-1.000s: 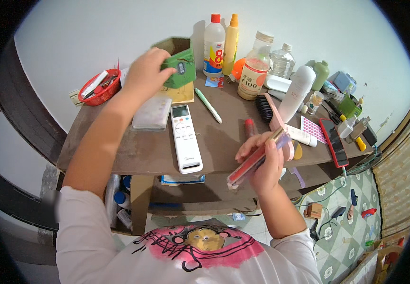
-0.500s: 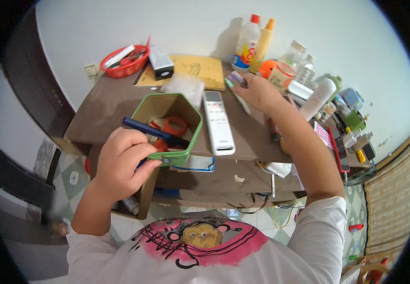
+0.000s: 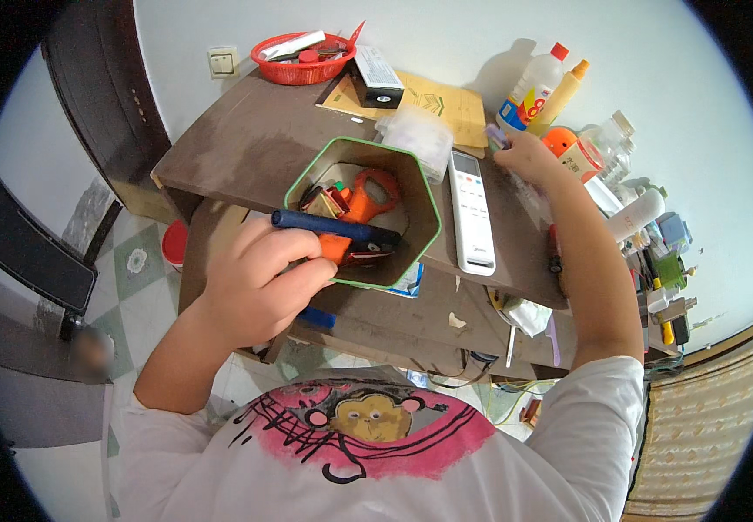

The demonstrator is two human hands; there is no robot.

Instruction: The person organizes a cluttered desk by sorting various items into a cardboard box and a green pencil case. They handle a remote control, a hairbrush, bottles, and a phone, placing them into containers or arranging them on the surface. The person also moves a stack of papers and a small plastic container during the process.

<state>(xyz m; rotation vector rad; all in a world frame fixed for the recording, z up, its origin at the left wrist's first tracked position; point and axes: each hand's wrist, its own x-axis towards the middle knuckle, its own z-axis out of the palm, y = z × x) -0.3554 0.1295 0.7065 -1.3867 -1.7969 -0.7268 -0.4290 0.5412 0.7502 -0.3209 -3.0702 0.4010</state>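
Observation:
My left hand is closed on the near-left rim of a green-edged hexagonal tin. A dark blue pen-like stick leans across the tin's opening beside my fingers. Inside lie orange-handled scissors and small mixed items, partly hidden. At the back right of the desk my right hand is closed around a slim stick with a purple end; its exact kind does not show. Between my hands, a white remote control lies on the desk, next to a clear plastic packet.
A red basket of small things, a black-and-white box and a yellow envelope line the back of the brown desk. Bottles, jars and a white spray can crowd the right side. A lower shelf runs underneath.
The view has shifted, so the desk things appear farther right. The tin now shows more of its inside. My right hand has closed in on the purple-ended stick at the back.

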